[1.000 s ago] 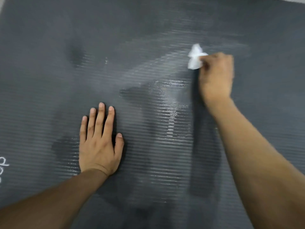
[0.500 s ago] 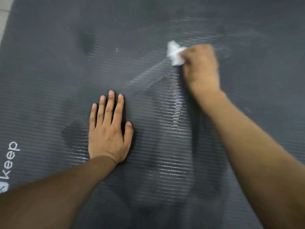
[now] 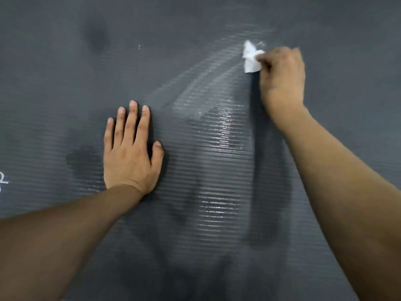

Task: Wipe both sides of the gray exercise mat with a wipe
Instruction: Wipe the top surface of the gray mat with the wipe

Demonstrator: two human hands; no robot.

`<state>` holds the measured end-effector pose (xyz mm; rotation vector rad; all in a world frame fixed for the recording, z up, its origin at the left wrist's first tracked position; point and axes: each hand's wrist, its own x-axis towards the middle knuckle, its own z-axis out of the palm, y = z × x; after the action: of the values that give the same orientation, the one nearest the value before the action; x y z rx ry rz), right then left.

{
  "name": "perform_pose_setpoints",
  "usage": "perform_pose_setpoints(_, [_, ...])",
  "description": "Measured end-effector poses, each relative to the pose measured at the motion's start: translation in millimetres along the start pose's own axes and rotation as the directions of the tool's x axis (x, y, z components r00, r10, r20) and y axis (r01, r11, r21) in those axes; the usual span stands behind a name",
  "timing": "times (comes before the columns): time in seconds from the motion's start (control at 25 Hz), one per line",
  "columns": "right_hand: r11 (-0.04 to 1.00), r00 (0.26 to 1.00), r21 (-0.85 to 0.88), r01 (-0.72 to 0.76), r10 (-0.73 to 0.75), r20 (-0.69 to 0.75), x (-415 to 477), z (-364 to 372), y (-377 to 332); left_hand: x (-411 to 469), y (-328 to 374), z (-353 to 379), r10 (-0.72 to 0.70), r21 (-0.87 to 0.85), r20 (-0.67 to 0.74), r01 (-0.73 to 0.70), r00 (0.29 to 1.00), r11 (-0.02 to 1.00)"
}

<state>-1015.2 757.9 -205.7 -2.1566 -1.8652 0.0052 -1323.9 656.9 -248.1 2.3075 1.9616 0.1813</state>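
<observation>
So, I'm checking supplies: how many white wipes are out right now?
1: the crumpled white wipe, pinched by the right hand on the ribbed gray exercise mat, upper right of the view. Others could lie outside the frame.

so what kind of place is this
Unclear; likely a floor workout spot. Only a ribbed gray mat shows, wet-streaked, left hand flat on it, right hand gripping a white wipe.

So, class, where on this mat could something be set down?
Bare gray exercise mat lies left of the left hand, beyond its fingertips, and right of the right hand. The wet streak between the hands, by the wipe, is busiest.
</observation>
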Motion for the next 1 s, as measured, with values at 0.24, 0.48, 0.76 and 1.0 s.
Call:
perform_pose_setpoints(0.24, [0.883, 0.949, 0.370, 0.287, -0.314, 0.012, -125, 16, -113, 0, -1, 0, 0.002, -0.004, -0.001, -0.002, 1.000, 1.000])
perform_pose_setpoints(0.48, [0.995, 0.997, 0.072, 0.073, -0.074, 0.011, -77, -13, -3, -1, -1, 3, 0.009, -0.023, -0.038, -0.010, 0.999, 1.000])
perform_pose_setpoints(0.76, [0.902, 0.946, 0.314, 0.297, -0.323, 0.033, -179, -3, -96, -3, -1, 4, 0.006, -0.028, -0.055, -0.008, 0.998, 1.000])
perform_pose_setpoints(1.0, [0.997, 0.994, 0.006, -0.079, 0.079, -0.076, -105, -21, 20, -2, -1, 4, 0.006, -0.036, -0.064, -0.009, 0.998, 0.999])
